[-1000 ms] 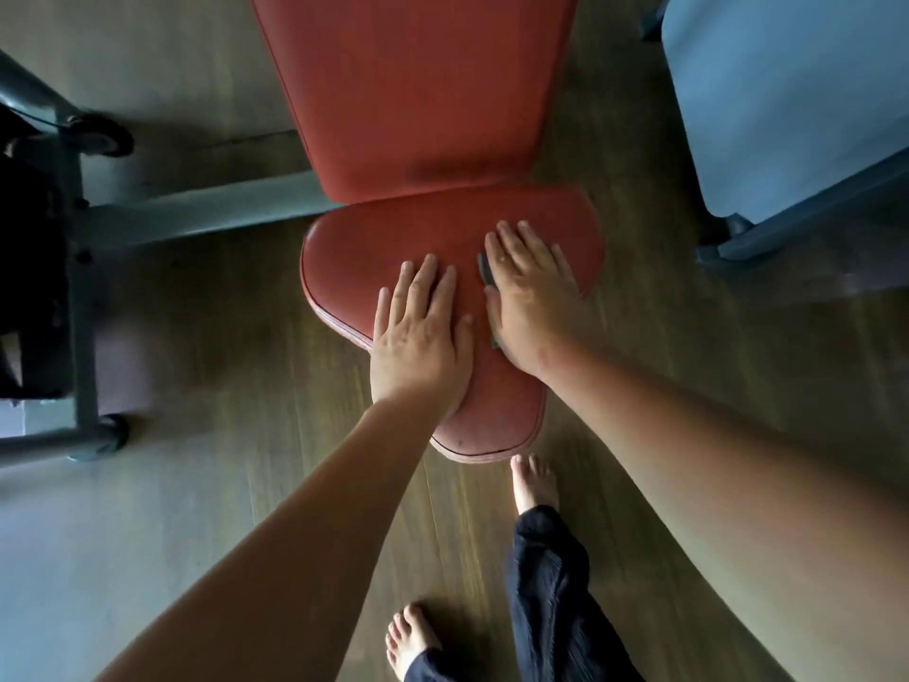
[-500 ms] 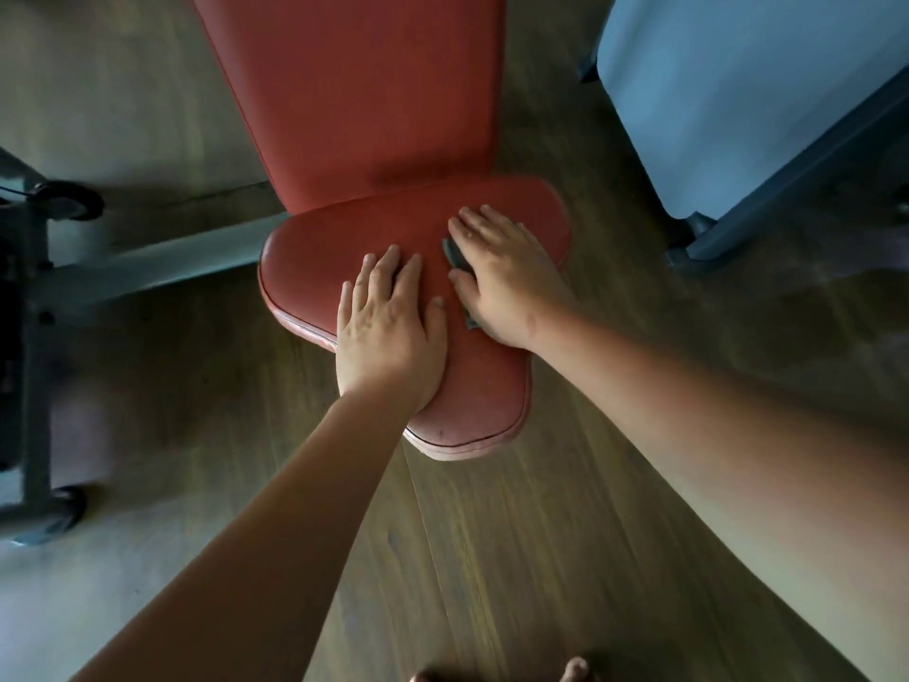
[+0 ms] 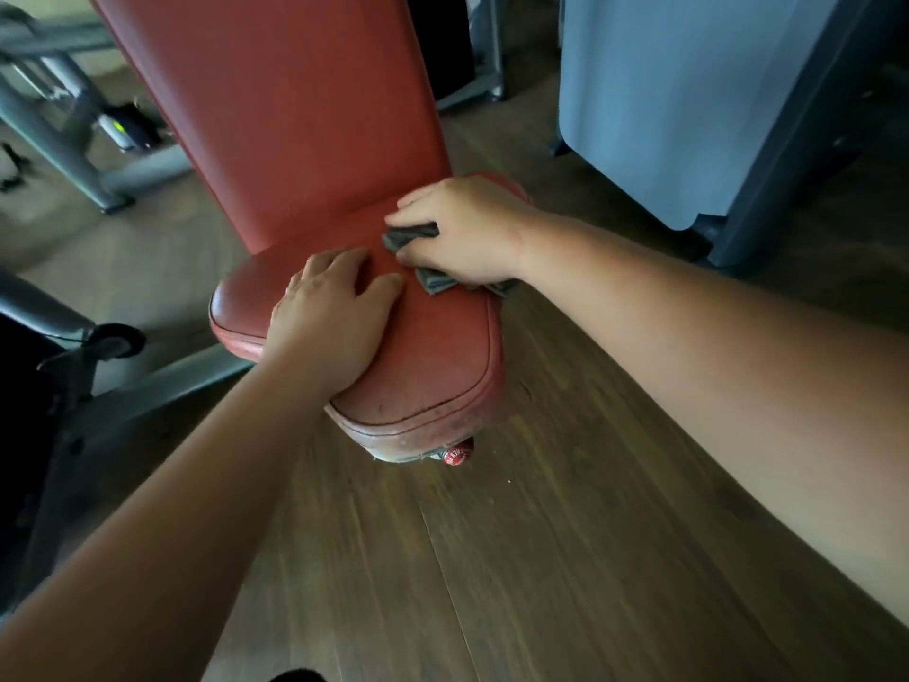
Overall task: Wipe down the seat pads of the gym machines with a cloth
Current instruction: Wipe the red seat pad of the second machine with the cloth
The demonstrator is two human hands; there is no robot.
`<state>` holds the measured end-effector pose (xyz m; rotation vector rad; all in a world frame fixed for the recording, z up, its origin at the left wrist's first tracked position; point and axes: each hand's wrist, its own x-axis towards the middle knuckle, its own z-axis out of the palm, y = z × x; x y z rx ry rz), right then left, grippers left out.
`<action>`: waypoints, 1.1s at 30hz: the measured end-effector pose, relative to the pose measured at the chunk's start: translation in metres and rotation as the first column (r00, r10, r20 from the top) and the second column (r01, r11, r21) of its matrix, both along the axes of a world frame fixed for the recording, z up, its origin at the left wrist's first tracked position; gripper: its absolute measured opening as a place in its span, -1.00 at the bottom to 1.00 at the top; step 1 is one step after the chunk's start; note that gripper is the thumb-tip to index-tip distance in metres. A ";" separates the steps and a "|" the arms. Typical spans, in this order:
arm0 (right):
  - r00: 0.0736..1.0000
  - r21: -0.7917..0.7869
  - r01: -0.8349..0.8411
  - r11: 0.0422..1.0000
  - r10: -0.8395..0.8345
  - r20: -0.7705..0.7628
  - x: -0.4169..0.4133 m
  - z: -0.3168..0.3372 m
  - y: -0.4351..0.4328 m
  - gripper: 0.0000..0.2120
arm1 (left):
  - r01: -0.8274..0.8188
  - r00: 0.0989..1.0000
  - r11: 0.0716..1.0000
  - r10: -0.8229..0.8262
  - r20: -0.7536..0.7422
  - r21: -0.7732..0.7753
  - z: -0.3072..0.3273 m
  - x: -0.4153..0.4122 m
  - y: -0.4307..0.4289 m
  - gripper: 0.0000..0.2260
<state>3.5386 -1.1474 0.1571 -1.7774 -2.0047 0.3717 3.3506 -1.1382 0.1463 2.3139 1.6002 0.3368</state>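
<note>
A red seat pad [image 3: 433, 356] sits in the middle of the head view, with a red back pad [image 3: 285, 100] rising behind it. My left hand [image 3: 329, 312] lies flat on the seat's left part, fingers spread, holding nothing. My right hand [image 3: 462, 228] presses a crumpled grey cloth [image 3: 433, 278] onto the seat's far right part, near the seam with the back pad. Most of the cloth is hidden under the palm; its edges poke out by the fingers and below the hand.
A red knob [image 3: 456, 455] sticks out under the seat's front edge. Grey machine frame bars [image 3: 64, 135] stand at the left, with a dark wheel [image 3: 115, 339] lower down. A large blue-grey panel [image 3: 688, 91] on a dark frame stands at the right. The floor [image 3: 541, 558] is dark wood.
The view has tilted up and nearer, showing more of the back pad. My right hand slid with the cloth toward the seat's far right; the cloth now shows more. My left hand stays flat.
</note>
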 end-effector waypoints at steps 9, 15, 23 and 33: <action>0.968 0.198 0.146 0.969 -0.098 -0.233 0.030 -0.026 -0.014 -0.57 | -0.007 0.996 1.000 0.009 0.092 -0.022 -0.001 -0.001 0.001 -0.31; 0.502 0.244 0.654 0.716 -0.169 -0.848 0.008 -0.084 -0.045 -0.57 | -0.048 0.976 0.997 0.058 0.209 -0.053 -0.007 -0.005 0.007 -0.37; -0.061 -0.117 0.479 0.870 -0.100 -0.993 -0.073 -0.091 -0.115 -0.43 | -0.016 0.981 0.998 0.026 0.191 -0.054 -0.004 -0.001 0.001 -0.34; 0.184 -0.115 0.501 0.858 -0.235 -0.954 -0.080 -0.068 -0.132 -0.50 | 0.023 0.983 0.994 -0.002 0.183 -0.110 -0.006 0.000 0.003 -0.34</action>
